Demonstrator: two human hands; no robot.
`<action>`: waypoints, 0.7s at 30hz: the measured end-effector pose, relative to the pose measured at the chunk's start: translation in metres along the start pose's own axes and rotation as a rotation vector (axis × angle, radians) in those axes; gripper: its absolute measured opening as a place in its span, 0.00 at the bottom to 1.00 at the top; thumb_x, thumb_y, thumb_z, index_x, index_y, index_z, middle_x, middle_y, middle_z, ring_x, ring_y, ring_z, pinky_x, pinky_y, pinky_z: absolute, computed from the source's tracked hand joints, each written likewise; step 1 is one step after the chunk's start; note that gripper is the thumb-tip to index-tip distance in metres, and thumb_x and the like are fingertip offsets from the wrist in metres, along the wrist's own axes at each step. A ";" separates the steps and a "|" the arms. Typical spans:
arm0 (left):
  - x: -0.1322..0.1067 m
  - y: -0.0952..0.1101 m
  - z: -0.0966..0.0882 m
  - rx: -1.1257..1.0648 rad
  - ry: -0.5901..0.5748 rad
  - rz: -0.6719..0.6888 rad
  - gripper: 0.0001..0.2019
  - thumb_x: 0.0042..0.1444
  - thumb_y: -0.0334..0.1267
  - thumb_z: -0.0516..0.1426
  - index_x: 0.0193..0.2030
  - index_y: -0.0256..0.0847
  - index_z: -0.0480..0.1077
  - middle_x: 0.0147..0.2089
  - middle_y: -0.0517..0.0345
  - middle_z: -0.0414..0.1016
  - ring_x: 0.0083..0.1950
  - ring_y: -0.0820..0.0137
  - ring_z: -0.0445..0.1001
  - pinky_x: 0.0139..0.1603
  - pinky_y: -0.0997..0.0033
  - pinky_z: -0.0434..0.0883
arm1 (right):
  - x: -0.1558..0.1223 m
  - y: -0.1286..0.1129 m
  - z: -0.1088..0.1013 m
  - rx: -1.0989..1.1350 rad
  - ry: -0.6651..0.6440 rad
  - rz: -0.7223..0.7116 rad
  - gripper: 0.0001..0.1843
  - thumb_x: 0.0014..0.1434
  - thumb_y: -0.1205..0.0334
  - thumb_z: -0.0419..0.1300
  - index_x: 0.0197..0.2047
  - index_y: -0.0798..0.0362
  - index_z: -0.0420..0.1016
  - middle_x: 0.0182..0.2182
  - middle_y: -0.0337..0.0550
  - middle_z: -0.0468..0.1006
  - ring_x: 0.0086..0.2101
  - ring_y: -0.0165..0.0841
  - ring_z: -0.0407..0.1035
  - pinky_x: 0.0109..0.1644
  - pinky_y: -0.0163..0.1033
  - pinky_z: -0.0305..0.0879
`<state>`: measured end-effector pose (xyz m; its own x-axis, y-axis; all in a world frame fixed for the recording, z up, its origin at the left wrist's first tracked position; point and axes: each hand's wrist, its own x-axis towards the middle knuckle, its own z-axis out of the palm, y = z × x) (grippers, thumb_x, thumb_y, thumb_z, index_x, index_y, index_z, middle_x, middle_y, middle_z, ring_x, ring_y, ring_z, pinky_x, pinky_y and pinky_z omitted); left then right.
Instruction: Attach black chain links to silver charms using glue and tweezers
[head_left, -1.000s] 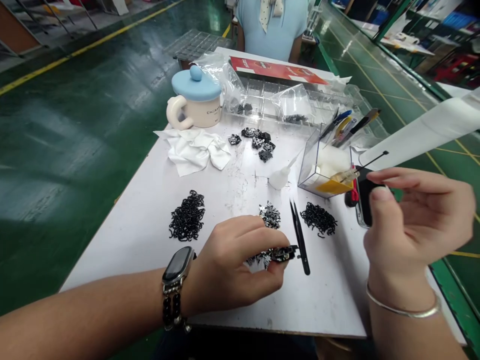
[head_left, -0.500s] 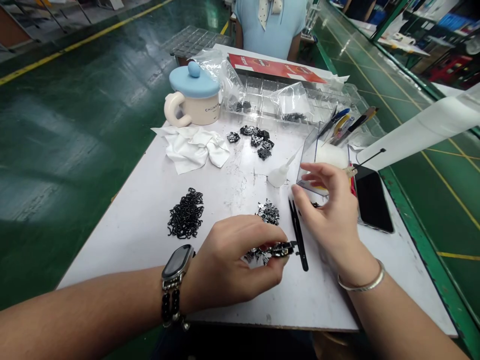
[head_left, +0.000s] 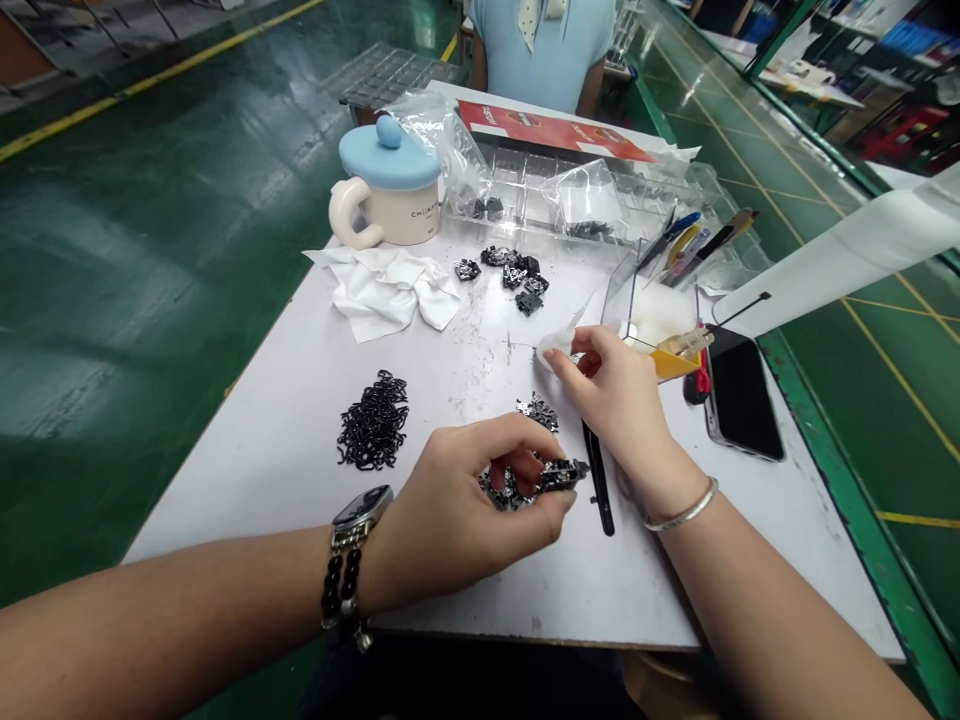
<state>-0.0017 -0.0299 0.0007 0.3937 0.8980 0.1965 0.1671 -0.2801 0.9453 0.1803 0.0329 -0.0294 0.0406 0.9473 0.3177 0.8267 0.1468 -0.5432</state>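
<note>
Between the thumb and fingers of my left hand (head_left: 465, 510) is a small black part with metal pieces (head_left: 561, 474), held above the table. My right hand (head_left: 611, 395) has its thumb and fingertips on a small white squeeze bottle (head_left: 551, 345) with a thin slanted nozzle; the bottle still rests on the table. Black tweezers (head_left: 598, 480) lie just under and beside my right hand. Small shiny metal pieces (head_left: 538, 410) are heaped beyond my left hand, partly covered by it. Further left sits a pile of small black hook-shaped pieces (head_left: 373, 425).
Several black assemblies (head_left: 517, 275) lie mid-table. Around them are a white cloth (head_left: 390, 290), a lidded mug (head_left: 405, 213), a clear compartment tray (head_left: 517, 185), a clear pen box (head_left: 622, 290) and a phone (head_left: 742, 395). A person in light blue (head_left: 540, 60) is across the table.
My right hand has moved left from beside the pen box and closed on the white squeeze bottle. My left hand keeps the black part, almost in the same place.
</note>
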 end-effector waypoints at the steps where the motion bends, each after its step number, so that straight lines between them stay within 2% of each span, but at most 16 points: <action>1: 0.000 0.000 0.000 -0.021 -0.012 -0.043 0.08 0.46 0.29 0.61 0.34 0.39 0.70 0.25 0.65 0.70 0.26 0.77 0.67 0.28 0.78 0.67 | 0.000 0.000 0.001 0.007 0.007 0.004 0.11 0.54 0.53 0.60 0.33 0.52 0.69 0.20 0.36 0.69 0.22 0.31 0.65 0.30 0.38 0.60; 4: 0.002 -0.001 0.001 -0.125 -0.062 -0.210 0.08 0.47 0.33 0.62 0.35 0.40 0.70 0.25 0.65 0.68 0.27 0.76 0.66 0.28 0.75 0.66 | -0.003 -0.004 0.000 0.078 0.062 0.024 0.12 0.53 0.53 0.60 0.33 0.51 0.65 0.26 0.38 0.72 0.26 0.32 0.67 0.32 0.39 0.62; 7: 0.004 0.000 0.001 -0.278 -0.101 -0.381 0.09 0.47 0.36 0.63 0.34 0.40 0.68 0.24 0.66 0.65 0.25 0.77 0.64 0.26 0.76 0.64 | -0.006 -0.011 -0.008 0.495 0.132 0.121 0.15 0.53 0.53 0.61 0.33 0.48 0.57 0.30 0.38 0.73 0.32 0.34 0.71 0.34 0.39 0.65; 9: 0.006 0.000 0.001 -0.390 -0.117 -0.475 0.10 0.47 0.37 0.63 0.34 0.40 0.66 0.23 0.67 0.64 0.24 0.78 0.63 0.25 0.77 0.62 | -0.008 -0.014 -0.019 0.785 0.105 0.215 0.15 0.55 0.52 0.59 0.32 0.48 0.56 0.29 0.39 0.72 0.33 0.35 0.72 0.34 0.40 0.66; 10: 0.006 0.000 0.000 -0.440 -0.119 -0.513 0.11 0.47 0.37 0.63 0.34 0.40 0.66 0.23 0.68 0.64 0.24 0.78 0.64 0.25 0.77 0.62 | -0.008 -0.015 -0.026 0.858 0.096 0.248 0.14 0.57 0.51 0.58 0.32 0.48 0.57 0.28 0.39 0.71 0.32 0.35 0.72 0.32 0.40 0.65; 13: 0.008 -0.003 0.000 -0.569 -0.113 -0.603 0.11 0.47 0.36 0.64 0.34 0.39 0.66 0.21 0.68 0.65 0.24 0.77 0.66 0.26 0.76 0.62 | -0.010 -0.015 -0.046 0.972 0.186 0.260 0.14 0.58 0.47 0.55 0.32 0.48 0.63 0.25 0.35 0.63 0.22 0.28 0.61 0.24 0.37 0.56; 16: 0.010 -0.007 0.000 -0.699 -0.116 -0.692 0.11 0.45 0.34 0.64 0.32 0.39 0.65 0.21 0.67 0.68 0.22 0.78 0.66 0.24 0.78 0.60 | -0.014 -0.016 -0.059 1.078 0.256 0.301 0.16 0.55 0.45 0.58 0.30 0.49 0.66 0.20 0.31 0.51 0.19 0.26 0.48 0.24 0.37 0.53; 19: 0.013 -0.008 0.000 -0.801 -0.132 -0.795 0.11 0.44 0.31 0.64 0.31 0.39 0.65 0.21 0.67 0.70 0.21 0.80 0.66 0.22 0.80 0.58 | -0.020 -0.021 -0.062 1.120 0.284 0.340 0.13 0.54 0.49 0.60 0.29 0.50 0.68 0.22 0.33 0.52 0.21 0.27 0.47 0.25 0.39 0.54; 21: 0.014 -0.008 -0.001 -0.827 -0.148 -0.850 0.11 0.43 0.30 0.64 0.31 0.38 0.66 0.22 0.66 0.70 0.21 0.80 0.66 0.22 0.80 0.58 | -0.024 -0.024 -0.060 1.140 0.324 0.291 0.13 0.55 0.50 0.59 0.27 0.51 0.67 0.22 0.34 0.54 0.21 0.27 0.47 0.24 0.38 0.51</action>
<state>0.0019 -0.0150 -0.0036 0.5482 0.6270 -0.5535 -0.1867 0.7369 0.6497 0.1930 -0.0107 0.0228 0.4144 0.8957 0.1611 -0.1964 0.2609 -0.9452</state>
